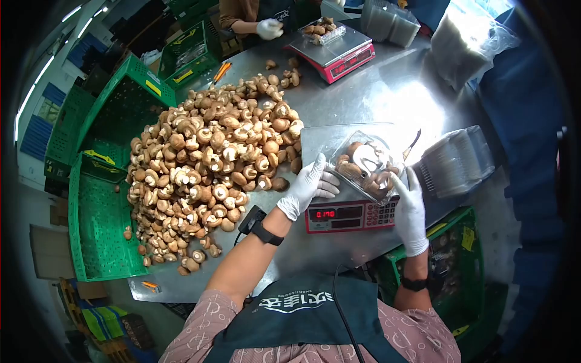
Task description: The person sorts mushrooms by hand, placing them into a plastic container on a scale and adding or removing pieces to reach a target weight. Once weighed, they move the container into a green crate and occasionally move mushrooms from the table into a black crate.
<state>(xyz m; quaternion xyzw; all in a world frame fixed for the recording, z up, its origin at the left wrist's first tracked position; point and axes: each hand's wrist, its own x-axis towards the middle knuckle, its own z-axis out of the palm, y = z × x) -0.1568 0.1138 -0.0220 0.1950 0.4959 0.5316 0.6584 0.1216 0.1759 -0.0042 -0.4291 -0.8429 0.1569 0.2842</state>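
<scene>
A clear plastic tray of brown mushrooms (368, 164) rests tilted on the steel plate of a red scale (352, 216), whose display reads 0.170. My left hand (313, 184), in a white glove, is at the tray's left side with its fingers spread and nothing in them. My right hand (410, 212), also gloved, has its thumb and fingertips at the tray's right edge. A large pile of mushrooms (212, 157) lies left of the scale on the metal table (272, 242).
Stacked empty clear trays (457, 160) stand at the right. Green crates (100, 224) line the left edge, and another crate (475, 272) is at the lower right. Across the table, a co-worker's gloved hand (270, 29) is near a second scale (330, 51). Orange-handled tools (222, 72) lie behind the pile.
</scene>
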